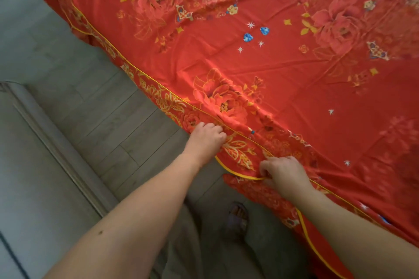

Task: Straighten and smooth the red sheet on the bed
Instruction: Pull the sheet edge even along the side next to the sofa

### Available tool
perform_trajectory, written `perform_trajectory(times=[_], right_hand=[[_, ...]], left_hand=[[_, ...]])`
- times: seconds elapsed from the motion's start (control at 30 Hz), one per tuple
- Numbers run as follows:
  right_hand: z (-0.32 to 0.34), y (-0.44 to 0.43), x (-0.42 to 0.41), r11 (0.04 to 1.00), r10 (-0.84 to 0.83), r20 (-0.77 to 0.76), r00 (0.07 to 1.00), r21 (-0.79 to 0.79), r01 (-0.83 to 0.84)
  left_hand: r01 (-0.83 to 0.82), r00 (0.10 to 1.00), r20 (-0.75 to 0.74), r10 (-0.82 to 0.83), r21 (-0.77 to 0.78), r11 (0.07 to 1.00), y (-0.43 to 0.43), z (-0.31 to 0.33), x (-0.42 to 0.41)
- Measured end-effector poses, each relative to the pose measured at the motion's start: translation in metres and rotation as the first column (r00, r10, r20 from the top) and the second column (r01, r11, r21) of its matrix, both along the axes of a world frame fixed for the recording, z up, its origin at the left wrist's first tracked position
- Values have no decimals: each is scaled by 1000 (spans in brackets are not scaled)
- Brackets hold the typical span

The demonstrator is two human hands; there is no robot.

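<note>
The red sheet [260, 56], printed with gold flowers and edged with yellow piping, covers the bed across the upper right of the head view. Creases run over its surface near the bed's side. Its patterned border hangs over the near edge. My left hand [205, 135] is closed on that border at the bed's edge. My right hand [282, 173] pinches the hanging border lower down, at the yellow piping, where the fabric is bunched and folded.
Grey wood-look floor [108, 124] runs along the bed's side. A pale cabinet or wall panel [34, 165] stands to the left. My sandalled foot [237, 215] is on the floor close to the hanging sheet.
</note>
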State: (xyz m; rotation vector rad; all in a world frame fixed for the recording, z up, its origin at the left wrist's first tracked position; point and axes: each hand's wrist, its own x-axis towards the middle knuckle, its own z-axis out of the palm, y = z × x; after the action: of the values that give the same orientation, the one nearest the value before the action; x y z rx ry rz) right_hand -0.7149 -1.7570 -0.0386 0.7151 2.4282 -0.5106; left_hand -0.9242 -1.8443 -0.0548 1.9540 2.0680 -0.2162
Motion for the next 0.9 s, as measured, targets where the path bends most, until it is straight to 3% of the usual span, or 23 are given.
perform_trajectory(times=[0.07,0.13,0.23,0.3,0.4,0.53,0.7,0.8,0.9], right_hand=[[-2,4,3,996,10,-12,1000,-85,-11],[0,3,5,981,70,4,998,-184,-68],[-2,-8,6,948,125,4,992,-296,-118],[-3,-12,6,941,87,-11,996,-327,-86],[-1,-10,11,921,-150,-77,986,-374,111],[3,-3,26,921,-356,-178,918,-236,311],[9,2,62,943,-240,87,967,-216,253],[20,1,80,944,-239,125,963,-202,260],[25,-3,100,947,-237,171,956,-180,267]], left_hand=[[33,999,-13,-33,-45,998,-6,1,2],[64,998,15,-63,-212,975,-19,4,6],[4,1000,0,-4,-316,949,-40,6,6],[-91,994,22,102,-292,952,-46,8,4],[-250,959,89,268,-179,952,-47,6,2],[-322,946,66,317,74,944,-35,-4,4],[-153,986,58,154,-25,988,-14,4,24],[38,992,122,-27,-93,995,5,13,47],[161,973,172,-151,-44,986,19,20,77]])
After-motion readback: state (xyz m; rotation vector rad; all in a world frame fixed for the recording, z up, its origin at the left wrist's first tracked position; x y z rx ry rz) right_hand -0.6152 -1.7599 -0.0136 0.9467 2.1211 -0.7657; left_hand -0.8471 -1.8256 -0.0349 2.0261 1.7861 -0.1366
